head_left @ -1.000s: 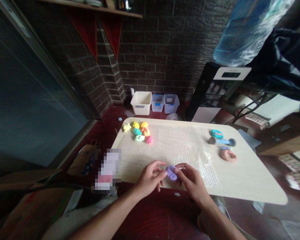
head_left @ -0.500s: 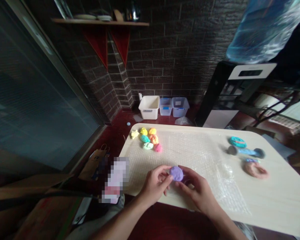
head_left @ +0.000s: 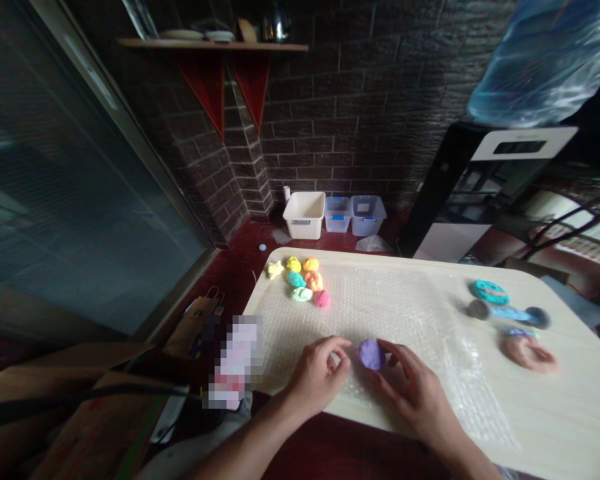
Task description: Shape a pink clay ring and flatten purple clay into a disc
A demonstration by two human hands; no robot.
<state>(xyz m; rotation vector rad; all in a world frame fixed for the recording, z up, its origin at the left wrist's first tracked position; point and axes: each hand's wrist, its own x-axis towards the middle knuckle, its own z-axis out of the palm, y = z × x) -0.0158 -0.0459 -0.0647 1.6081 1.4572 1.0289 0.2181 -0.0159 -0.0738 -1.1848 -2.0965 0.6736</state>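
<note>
A flattened round piece of purple modelling clay (head_left: 371,355) is held at its right edge between the thumb and fingers of my right hand (head_left: 414,385), just above the near side of the table. To its left is my left hand (head_left: 323,371), fingers curved and apart, with a gap between it and the clay. Under both hands lies a sheet of bubble wrap (head_left: 380,303). Small clay lumps sit on its far left: yellow (head_left: 293,264), orange (head_left: 314,281), teal (head_left: 296,279), pale green (head_left: 302,295) and pink (head_left: 322,298).
On the table's (head_left: 575,407) right side are a teal clay disc (head_left: 490,291), a blue dumbbell shape with grey ends (head_left: 509,313) and a pinkish clay ring (head_left: 530,353). Beyond stand plastic bins (head_left: 305,223) and a water dispenser (head_left: 443,187). Cardboard boxes (head_left: 80,427) lie at lower left.
My left hand has let go of the purple clay and moved away from it to the left. The clay stays in my right hand. The whole view has shifted slightly.
</note>
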